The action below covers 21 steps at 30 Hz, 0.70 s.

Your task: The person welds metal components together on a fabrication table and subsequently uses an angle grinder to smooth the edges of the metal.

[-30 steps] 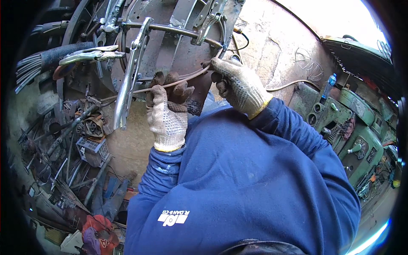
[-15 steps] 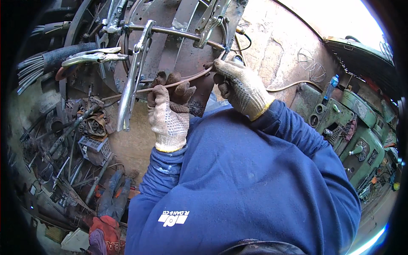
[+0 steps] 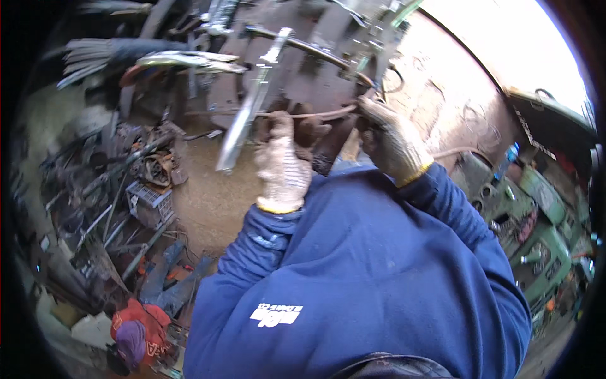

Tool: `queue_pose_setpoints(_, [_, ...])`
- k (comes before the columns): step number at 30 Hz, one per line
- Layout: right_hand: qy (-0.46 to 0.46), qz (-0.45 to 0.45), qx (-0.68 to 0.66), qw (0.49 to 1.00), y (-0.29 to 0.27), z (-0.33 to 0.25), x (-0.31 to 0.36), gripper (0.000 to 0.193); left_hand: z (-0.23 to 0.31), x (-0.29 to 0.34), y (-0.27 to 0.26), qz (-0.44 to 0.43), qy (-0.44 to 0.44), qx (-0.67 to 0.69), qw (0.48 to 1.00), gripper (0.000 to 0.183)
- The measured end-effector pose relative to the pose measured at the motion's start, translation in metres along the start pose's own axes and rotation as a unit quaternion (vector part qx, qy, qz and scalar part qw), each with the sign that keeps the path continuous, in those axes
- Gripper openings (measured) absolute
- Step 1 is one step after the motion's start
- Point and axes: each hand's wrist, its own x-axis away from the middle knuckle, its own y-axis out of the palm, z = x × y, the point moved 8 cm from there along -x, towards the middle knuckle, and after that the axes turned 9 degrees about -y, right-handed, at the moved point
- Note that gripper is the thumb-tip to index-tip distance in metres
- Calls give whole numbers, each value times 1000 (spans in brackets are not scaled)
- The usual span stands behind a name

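Observation:
Both my hands wear pale knitted gloves with dark, soiled fingers. My left hand (image 3: 285, 155) is curled at a thin brown rod (image 3: 334, 114), its thumb up against it; blur softens the fingers. Farther right, my right hand (image 3: 394, 136) pinches the same rod near a metal frame (image 3: 322, 28). Long silver locking pliers (image 3: 252, 107) hang down just left of my left hand, clamped on a dark round bar (image 3: 309, 47) that crosses the frame. More locking pliers (image 3: 366, 47) grip the frame beyond my right hand.
Another pair of locking pliers (image 3: 189, 60) lies at the left, beside a bundle of grey rods (image 3: 91, 57). Scrap metal and a grey crate (image 3: 150, 203) cover the left floor. A green machine (image 3: 546, 249) stands right, with a blue-capped bottle (image 3: 507, 161) on it.
The whole view has shifted, so the frame, pliers and my hands sit farther right, and the picture is blurrier. Both hands stay at the rod.

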Motion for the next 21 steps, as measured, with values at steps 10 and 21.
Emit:
queue_pose_setpoints(10, [-182, -108, 251, 944, 6, -21, 4, 13, 7, -21, -11, 35, 113, -235, 965, 26])
queue_pose_setpoints(21, [-115, -112, 132, 978, -21, -3, -16, 6, 19, -14, -7, 65, 145, -295, 942, 39])
